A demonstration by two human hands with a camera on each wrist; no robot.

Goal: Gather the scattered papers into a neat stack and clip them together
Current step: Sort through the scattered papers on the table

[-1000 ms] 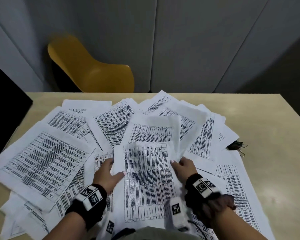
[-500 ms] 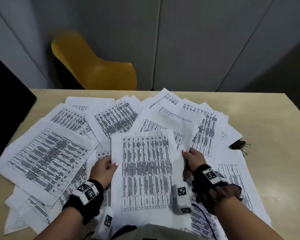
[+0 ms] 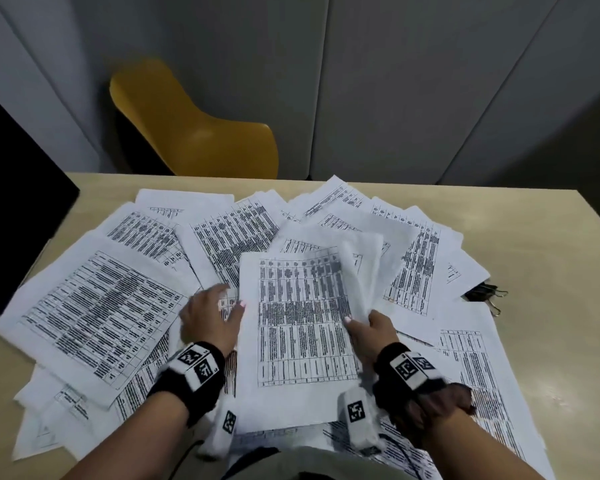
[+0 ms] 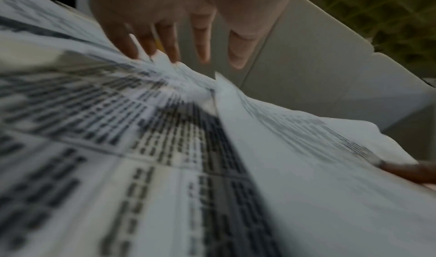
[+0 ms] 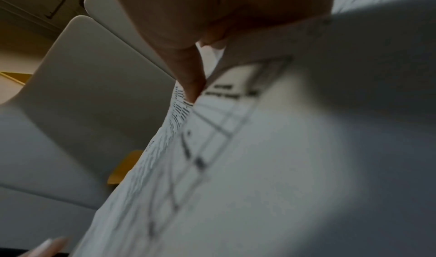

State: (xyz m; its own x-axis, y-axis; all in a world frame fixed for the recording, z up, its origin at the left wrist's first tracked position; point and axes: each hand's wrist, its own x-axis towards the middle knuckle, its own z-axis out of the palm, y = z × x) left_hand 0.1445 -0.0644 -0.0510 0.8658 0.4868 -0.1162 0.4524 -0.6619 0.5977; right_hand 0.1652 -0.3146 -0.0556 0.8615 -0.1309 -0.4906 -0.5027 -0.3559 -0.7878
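Several printed sheets [image 3: 94,306] lie fanned and overlapping across the beige table [image 3: 551,244]. A central sheet [image 3: 302,334] lies squarely in front of me. My left hand [image 3: 222,303] rests with straight, spread fingers on the papers beside that sheet's left edge, its thumb touching the edge; the left wrist view shows the left hand [image 4: 179,43] blurred over the papers. My right hand [image 3: 361,322] pinches the right edge of a sheet, which curls upward [image 3: 361,271]. In the right wrist view the right hand [image 5: 200,70] holds the paper between thumb and finger. Black binder clips [image 3: 482,294] lie at the right, partly under a sheet.
A yellow chair [image 3: 201,133] stands behind the table's far edge, in front of grey wall panels. A black screen [image 3: 14,188] fills the left side. Bare tabletop [image 3: 568,341] shows at the right beyond the papers.
My right hand has lifted a sheet's right edge, so the sheet now curls up over the central one. My left hand has slid forward along the central sheet's left edge.
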